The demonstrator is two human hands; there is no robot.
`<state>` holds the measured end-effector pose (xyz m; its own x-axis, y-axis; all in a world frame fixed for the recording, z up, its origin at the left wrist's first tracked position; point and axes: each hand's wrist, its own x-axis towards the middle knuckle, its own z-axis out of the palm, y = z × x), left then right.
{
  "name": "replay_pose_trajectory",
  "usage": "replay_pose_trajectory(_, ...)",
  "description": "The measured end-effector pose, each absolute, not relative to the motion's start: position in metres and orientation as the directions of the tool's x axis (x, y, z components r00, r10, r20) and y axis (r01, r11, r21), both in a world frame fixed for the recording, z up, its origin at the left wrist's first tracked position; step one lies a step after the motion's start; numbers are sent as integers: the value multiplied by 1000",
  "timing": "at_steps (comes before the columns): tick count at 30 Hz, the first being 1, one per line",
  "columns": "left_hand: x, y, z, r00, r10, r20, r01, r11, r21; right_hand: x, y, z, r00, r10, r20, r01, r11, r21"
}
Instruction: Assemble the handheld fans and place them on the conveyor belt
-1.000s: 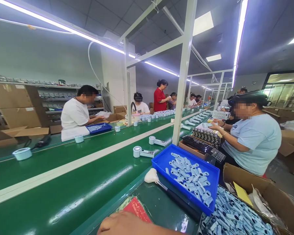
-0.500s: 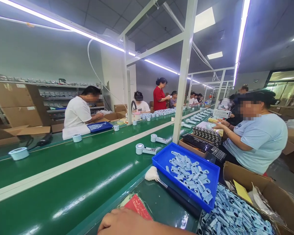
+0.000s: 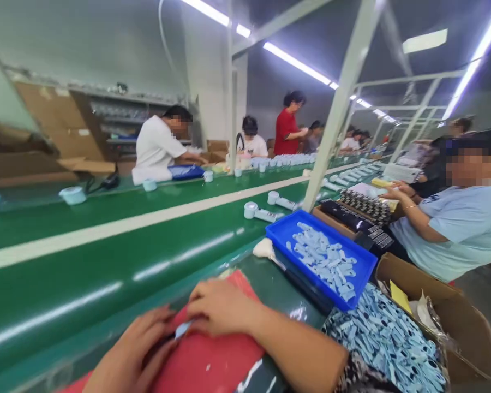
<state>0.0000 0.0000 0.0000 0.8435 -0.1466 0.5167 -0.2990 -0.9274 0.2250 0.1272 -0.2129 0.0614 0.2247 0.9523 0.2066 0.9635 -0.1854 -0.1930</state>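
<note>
Carefully, both my hands pinch one small pale-blue plastic piece on the flat red mat; left hand steadies, right hand should press squarely, I judge.

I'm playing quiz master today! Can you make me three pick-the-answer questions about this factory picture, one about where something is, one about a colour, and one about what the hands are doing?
1. Where is the blue tray of small parts?
A. on the far shelf
B. to the right of the hands, beside the green belt
C. on the floor

2. What colour is the mat under the hands?
A. red
B. yellow
C. white

3. What are the left hand and right hand doing?
A. hanging in the air
B. holding a box
C. resting on the mat around a small pale blue part

Answers: 1 B, the tray sits right of the hands by the belt. 2 A, the mat is plainly red. 3 C, both hands lie on the mat, fingers meeting at the part.
</note>
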Motion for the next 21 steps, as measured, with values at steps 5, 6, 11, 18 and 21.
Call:
replay_pose_trajectory(5, -3, -21, 38, 935, -139, 327, -244, -920, 306, 132, -219, 60, 255, 945, 204, 921, -173, -348)
replay_pose_trajectory(6, -5, -21, 42, 945, -154, 287, -240, -925, 294, 131, -220, 61, 253, 946, 203, 916, -166, -365)
replay_pose_trajectory(11, -40, -5, 53, 973, -173, 155, -188, -978, 85, 124, -227, 66, 242, 953, 180, 883, -140, -448)
replay_pose_trajectory(18, -119, 124, 79, 939, 283, 193, 306, -947, -98, 127, -227, 49, 207, 966, 157, 868, -108, -485)
replay_pose_trajectory(21, -156, 199, 94, 821, 502, 270, 546, -830, -116, 126, -227, 44, 237, 958, 162, 869, -135, -476)
